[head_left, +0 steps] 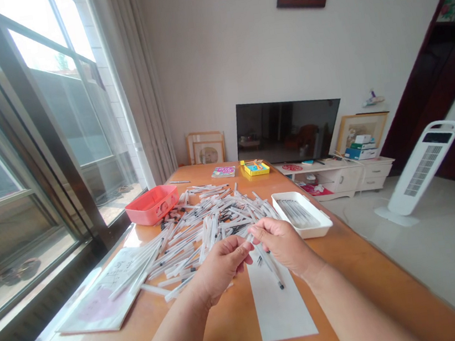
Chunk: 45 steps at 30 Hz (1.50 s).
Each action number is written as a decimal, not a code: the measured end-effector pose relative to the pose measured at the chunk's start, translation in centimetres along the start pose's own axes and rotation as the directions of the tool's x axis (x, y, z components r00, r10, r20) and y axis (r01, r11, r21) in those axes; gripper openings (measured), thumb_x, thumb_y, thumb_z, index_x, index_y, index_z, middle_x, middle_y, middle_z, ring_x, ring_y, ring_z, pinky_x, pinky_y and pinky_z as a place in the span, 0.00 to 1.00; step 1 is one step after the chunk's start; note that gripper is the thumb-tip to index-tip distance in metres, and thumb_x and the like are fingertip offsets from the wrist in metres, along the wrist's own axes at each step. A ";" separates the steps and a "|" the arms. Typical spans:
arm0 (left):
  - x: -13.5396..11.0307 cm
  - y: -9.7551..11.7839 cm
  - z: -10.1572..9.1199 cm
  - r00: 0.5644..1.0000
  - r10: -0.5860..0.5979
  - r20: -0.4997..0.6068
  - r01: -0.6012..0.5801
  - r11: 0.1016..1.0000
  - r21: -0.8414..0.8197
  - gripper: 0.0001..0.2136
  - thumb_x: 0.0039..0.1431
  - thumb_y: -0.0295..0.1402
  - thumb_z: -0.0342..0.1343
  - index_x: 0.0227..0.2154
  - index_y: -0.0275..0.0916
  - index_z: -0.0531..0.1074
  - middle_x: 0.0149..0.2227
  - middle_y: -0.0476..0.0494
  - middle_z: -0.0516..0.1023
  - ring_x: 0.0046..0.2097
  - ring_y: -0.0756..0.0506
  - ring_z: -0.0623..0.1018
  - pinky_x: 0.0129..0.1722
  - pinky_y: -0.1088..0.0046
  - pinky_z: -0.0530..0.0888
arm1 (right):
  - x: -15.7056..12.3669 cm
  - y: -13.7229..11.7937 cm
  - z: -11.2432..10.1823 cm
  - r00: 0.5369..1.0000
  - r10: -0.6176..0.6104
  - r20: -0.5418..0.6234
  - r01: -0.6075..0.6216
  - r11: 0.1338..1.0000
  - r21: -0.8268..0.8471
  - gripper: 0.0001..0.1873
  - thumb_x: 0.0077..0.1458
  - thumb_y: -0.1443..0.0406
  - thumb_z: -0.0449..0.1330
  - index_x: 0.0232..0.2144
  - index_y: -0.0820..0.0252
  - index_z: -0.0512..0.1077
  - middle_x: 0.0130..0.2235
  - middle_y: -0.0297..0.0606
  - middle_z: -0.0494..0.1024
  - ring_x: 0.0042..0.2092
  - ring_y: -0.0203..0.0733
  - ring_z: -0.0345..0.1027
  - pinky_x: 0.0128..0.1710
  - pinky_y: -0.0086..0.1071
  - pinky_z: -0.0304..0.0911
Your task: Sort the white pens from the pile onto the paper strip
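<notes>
My left hand and my right hand meet above the wooden table, fingers pinched together around a white pen that slants down from my right hand, dark tip toward me. Both hands hover over a white paper strip. Just beyond them spreads a big heap of white pens. To the right of my right hand stands a white tray with several pens laid in it.
A pink tray sits at the heap's far left. A plastic sleeve with paper lies left. A yellow box and a booklet rest at the far edge. Beyond are a TV, a cabinet and a tower fan.
</notes>
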<state>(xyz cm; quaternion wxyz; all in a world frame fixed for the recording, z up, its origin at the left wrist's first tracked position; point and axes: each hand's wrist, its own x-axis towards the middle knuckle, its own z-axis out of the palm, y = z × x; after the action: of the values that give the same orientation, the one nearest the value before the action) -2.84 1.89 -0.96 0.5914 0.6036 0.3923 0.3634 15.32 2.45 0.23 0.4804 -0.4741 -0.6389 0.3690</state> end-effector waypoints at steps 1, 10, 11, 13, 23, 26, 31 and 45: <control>0.1 0.0 0.0 1.000 0.001 -0.012 -0.001 1.000 0.004 0.20 0.58 0.52 0.57 0.33 0.37 0.70 0.31 0.46 0.74 0.27 0.52 0.66 0.27 0.75 0.60 | 0.0 0.0 0.1 1.000 -0.009 -0.017 0.009 1.000 -0.015 0.18 0.59 0.52 0.59 0.27 0.59 0.72 0.24 0.31 0.71 0.26 0.34 0.60 0.27 0.29 0.56; -0.4 0.9 0.2 0.999 -0.037 0.031 0.038 0.998 -0.041 0.22 0.62 0.52 0.52 0.36 0.36 0.75 0.30 0.43 0.77 0.28 0.50 0.70 0.30 0.73 0.64 | 0.1 0.4 0.2 0.997 -0.013 -0.082 0.018 0.998 0.065 0.20 0.59 0.49 0.60 0.26 0.59 0.70 0.24 0.31 0.71 0.27 0.34 0.60 0.29 0.29 0.56; -0.4 0.9 0.1 0.998 -0.047 0.051 0.049 0.997 -0.054 0.22 0.63 0.52 0.50 0.37 0.36 0.75 0.31 0.41 0.78 0.28 0.49 0.71 0.31 0.72 0.65 | 0.2 0.5 0.1 0.996 -0.004 -0.090 0.011 0.997 0.079 0.21 0.58 0.48 0.60 0.26 0.59 0.70 0.25 0.31 0.72 0.27 0.34 0.60 0.29 0.29 0.56; -0.4 0.7 0.0 0.997 -0.039 0.070 0.044 0.997 -0.067 0.21 0.64 0.51 0.50 0.37 0.35 0.75 0.31 0.40 0.79 0.28 0.49 0.71 0.31 0.72 0.65 | 0.2 0.7 0.1 0.995 0.019 -0.101 -0.008 0.994 0.113 0.21 0.58 0.48 0.60 0.27 0.59 0.70 0.25 0.31 0.71 0.27 0.34 0.59 0.28 0.29 0.56; -0.1 0.4 0.4 0.993 0.074 -0.088 -0.075 0.997 -0.009 0.17 0.54 0.48 0.63 0.30 0.38 0.71 0.29 0.46 0.76 0.28 0.51 0.69 0.28 0.76 0.62 | 0.2 1.0 1.0 0.991 0.083 -0.107 -0.058 0.973 0.221 0.20 0.58 0.48 0.61 0.28 0.59 0.70 0.25 0.30 0.71 0.26 0.32 0.56 0.26 0.27 0.54; -0.4 0.7 0.3 0.999 0.023 -0.034 -0.024 0.999 -0.033 0.21 0.58 0.53 0.57 0.30 0.37 0.75 0.29 0.42 0.78 0.27 0.50 0.70 0.26 0.74 0.62 | 0.2 0.8 0.8 0.988 0.088 -0.126 -0.057 0.972 0.229 0.20 0.58 0.48 0.61 0.28 0.59 0.71 0.25 0.31 0.71 0.26 0.32 0.57 0.27 0.27 0.53; -0.6 0.7 0.0 1.000 0.006 0.006 -0.006 1.000 -0.028 0.22 0.58 0.54 0.56 0.30 0.36 0.76 0.28 0.40 0.79 0.25 0.50 0.70 0.25 0.74 0.61 | 0.1 0.7 0.8 0.990 0.091 -0.112 -0.063 0.971 0.232 0.21 0.57 0.48 0.61 0.27 0.59 0.70 0.25 0.31 0.70 0.26 0.32 0.56 0.26 0.27 0.53; 0.7 0.4 -1.8 0.909 0.036 -0.414 -0.114 0.980 -0.166 0.16 0.52 0.46 0.64 0.32 0.38 0.72 0.32 0.45 0.79 0.29 0.51 0.71 0.28 0.76 0.63 | -0.6 1.9 2.7 0.992 -0.103 0.078 0.113 0.982 -0.148 0.11 0.61 0.60 0.58 0.29 0.58 0.73 0.26 0.31 0.72 0.28 0.35 0.63 0.29 0.28 0.57</control>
<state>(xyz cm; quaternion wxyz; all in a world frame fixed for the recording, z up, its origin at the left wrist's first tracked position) -4.18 3.33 -0.52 0.5355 0.4708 0.4482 0.5391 13.27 2.31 -2.36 0.4394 -0.4608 -0.7065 0.3089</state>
